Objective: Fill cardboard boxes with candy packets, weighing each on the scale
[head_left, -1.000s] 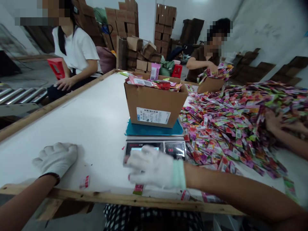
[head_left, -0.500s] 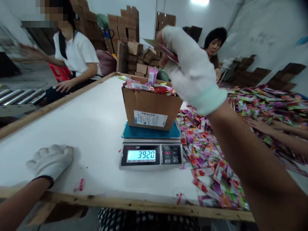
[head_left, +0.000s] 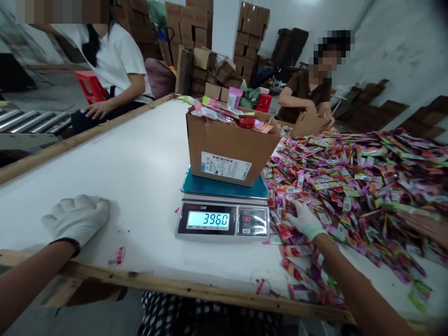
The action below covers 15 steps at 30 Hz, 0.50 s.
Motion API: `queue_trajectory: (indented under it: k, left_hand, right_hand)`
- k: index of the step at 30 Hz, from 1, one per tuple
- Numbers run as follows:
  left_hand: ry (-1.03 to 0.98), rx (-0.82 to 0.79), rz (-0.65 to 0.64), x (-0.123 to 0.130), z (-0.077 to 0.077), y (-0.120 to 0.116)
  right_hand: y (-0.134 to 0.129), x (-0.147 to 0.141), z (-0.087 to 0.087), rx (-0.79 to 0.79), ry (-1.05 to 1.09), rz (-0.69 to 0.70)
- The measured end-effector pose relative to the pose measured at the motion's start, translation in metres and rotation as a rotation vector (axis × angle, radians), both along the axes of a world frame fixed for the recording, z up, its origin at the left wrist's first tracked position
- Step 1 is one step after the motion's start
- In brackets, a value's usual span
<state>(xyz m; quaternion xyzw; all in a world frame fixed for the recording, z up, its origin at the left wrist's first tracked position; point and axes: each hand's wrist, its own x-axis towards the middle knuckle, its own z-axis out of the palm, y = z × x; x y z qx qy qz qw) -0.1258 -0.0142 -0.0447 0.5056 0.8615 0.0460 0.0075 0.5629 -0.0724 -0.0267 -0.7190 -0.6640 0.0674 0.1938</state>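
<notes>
- Closest to the head camera I watched through, a pale, rough wooden strip (head_left: 161,282) bordered the near edge of the smooth white tabletop (head_left: 140,158).
- Toward its near left corner I had the left hand (head_left: 79,217), in a white knit glove, lying palm down with fingers loosely spread.
- Farther right, back from the near edge, I had the right hand (head_left: 305,220), gloved alike, fingers parted among the sachets (head_left: 336,186); I could not tell whether it gripped one.
- Those sachets were flat, narrow and glossy, in pink, red, purple and lime, heaped over the tabletop's right side.
- Centrally, the scale (head_left: 224,205) had a shiny black panel, a lit display (head_left: 208,220) showing the digits 3960, and a teal platform (head_left: 224,186).
- On that platform stood the box (head_left: 227,140): matte brown cardboard, a white printed label (head_left: 226,166) facing me, sachets rising above its rim.
- At the far edge, a co-worker (head_left: 304,95) in brown held another carton (head_left: 310,125).
</notes>
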Motion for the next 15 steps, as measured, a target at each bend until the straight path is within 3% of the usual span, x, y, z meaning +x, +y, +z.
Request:
queue_trajectory:
  k: [3, 6, 10, 15]
  left_hand:
    - [0.006, 0.005, 0.01, 0.002, 0.002, -0.001]
    - [0.008, -0.006, 0.011, 0.002, 0.002, -0.001]
    - [0.006, -0.015, 0.014, 0.003, 0.002, 0.0]
    - [0.008, -0.011, 0.019, -0.002, 0.004, 0.0]
  right_hand:
    - [-0.004, 0.011, -0.001, -0.012, 0.026, 0.054]
    - [0.002, 0.017, 0.033, 0.039, 0.006, 0.0]
    - [0.018, -0.001, 0.114, 0.243, 0.046, -0.059]
    - [0.06, -0.086, 0.227, 0.707, 0.114, 0.284]
